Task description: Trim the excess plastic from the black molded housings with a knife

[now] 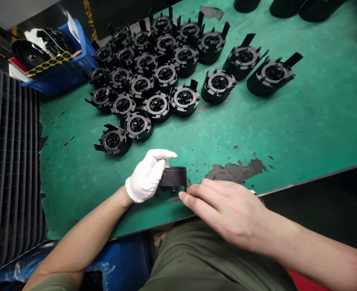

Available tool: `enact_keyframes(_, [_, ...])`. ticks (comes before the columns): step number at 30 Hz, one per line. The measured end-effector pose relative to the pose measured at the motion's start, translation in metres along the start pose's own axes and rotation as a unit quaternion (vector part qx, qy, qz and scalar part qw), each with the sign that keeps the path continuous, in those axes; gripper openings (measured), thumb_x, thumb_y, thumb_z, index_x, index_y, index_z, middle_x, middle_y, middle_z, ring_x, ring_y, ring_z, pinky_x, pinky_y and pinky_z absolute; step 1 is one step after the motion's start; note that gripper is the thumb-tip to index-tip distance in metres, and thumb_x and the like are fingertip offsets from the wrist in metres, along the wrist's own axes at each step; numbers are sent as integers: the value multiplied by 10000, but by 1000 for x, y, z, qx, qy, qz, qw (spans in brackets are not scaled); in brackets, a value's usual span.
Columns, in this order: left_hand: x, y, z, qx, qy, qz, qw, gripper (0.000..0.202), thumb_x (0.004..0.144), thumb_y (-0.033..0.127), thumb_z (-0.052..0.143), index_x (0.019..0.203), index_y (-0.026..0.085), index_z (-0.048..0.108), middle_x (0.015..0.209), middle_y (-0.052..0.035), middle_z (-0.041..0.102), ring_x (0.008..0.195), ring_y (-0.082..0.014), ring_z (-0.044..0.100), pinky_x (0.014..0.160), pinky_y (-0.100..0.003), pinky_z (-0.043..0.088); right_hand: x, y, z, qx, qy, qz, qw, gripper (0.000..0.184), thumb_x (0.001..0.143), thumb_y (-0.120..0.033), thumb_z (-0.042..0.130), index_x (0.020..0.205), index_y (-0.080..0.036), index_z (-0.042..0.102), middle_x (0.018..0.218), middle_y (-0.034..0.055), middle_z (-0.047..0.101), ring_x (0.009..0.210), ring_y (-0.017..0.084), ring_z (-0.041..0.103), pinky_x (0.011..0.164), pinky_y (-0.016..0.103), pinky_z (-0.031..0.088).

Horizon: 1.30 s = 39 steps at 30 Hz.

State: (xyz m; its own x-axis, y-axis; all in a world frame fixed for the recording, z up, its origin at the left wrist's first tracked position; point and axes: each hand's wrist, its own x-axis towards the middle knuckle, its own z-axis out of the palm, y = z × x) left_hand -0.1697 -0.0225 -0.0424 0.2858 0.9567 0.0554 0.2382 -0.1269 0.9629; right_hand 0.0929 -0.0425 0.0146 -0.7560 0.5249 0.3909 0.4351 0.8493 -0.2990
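My left hand (148, 176), in a white glove, grips a round black plastic housing (175, 176) by its left side, just above the table's front edge. The housing is tilted, with its short prongs pointing down. My bare right hand (227, 206) is closed at the right of the housing. A thin pointed blade (174, 199) sticks out from its fingertips below the housing, so it looks like a small knife. Most of the knife's handle is hidden under the hand. I cannot tell whether the blade touches the plastic.
Several similar black housings (157, 104) stand grouped on the green table (287, 125), some with upright tabs. Black cylinders (320, 9) stand at the far right. A blue bin (63, 74) with black parts is at the back left. A grey slatted rack (8, 161) borders the left side.
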Motion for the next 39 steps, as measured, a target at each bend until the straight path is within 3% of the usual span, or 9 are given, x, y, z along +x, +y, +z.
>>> enact_keyframes(6, [1,2,-1,18,6,18,1000,404,1173,530,479,1326,224,694,935,-32,701,760,-149,663,723,-291,562,8,14,2,-40,10,63,997,198,1148,-160,533,1197,-139,723,1031,72,778,838,176,640,651,311,457])
enact_keyframes(16, [0,1,-1,14,-5,21,1000,386,1180,509,471,1351,229,674,899,-15,695,742,-146,662,717,-287,565,9,13,0,-93,-1,34,995,242,1116,-115,526,1238,-97,734,1042,97,780,833,200,635,657,345,470])
enact_keyframes(22, [-1,-1,0,11,5,9,1000,417,1176,529,473,1344,215,689,941,-36,709,776,-157,665,747,-303,564,-3,2,-1,5,-33,-41,999,211,1117,-165,545,1115,-139,754,928,65,738,748,182,606,639,346,475])
enact_keyframes(25, [-1,1,0,14,6,3,1000,431,1171,546,476,1342,219,697,937,-36,706,772,-162,659,737,-308,558,-7,3,-3,69,-22,-1,997,188,1121,-197,560,1149,-157,741,940,46,732,772,165,635,644,311,504])
enact_keyframes(28, [0,2,0,12,5,1,1000,435,1165,557,485,1336,222,703,931,-34,704,766,-162,658,735,-307,563,-2,6,-3,69,14,38,997,312,1090,-172,563,1365,-136,705,1113,92,783,890,172,703,675,285,555])
enact_keyframes(30, [0,1,-1,9,10,1,1000,421,1166,547,488,1330,225,706,988,-48,721,802,-163,671,769,-308,578,5,7,-1,36,11,-2,999,419,1076,-144,551,1478,-120,666,1318,135,785,905,171,708,665,287,570])
enact_keyframes(33, [0,-2,0,12,27,12,1000,392,1170,518,493,1326,229,706,1143,-79,739,878,-163,686,821,-309,587,11,13,4,12,-24,-82,996,446,1098,-145,548,1533,-157,646,1517,114,723,786,139,667,580,288,539])
enact_keyframes(35, [1,-4,1,10,25,25,999,387,1169,513,495,1336,228,698,1126,-75,738,863,-159,680,814,-308,584,8,23,8,24,-6,-37,999,432,1110,-140,550,1533,-158,636,1498,112,737,835,138,715,645,279,584])
enact_keyframes(39, [2,-4,3,1,4,20,1000,445,1169,554,468,1358,210,679,900,-31,698,730,-156,644,721,-307,553,-5,45,9,20,55,129,990,381,1095,-120,593,1473,-116,638,1385,155,778,1159,215,778,926,315,635])
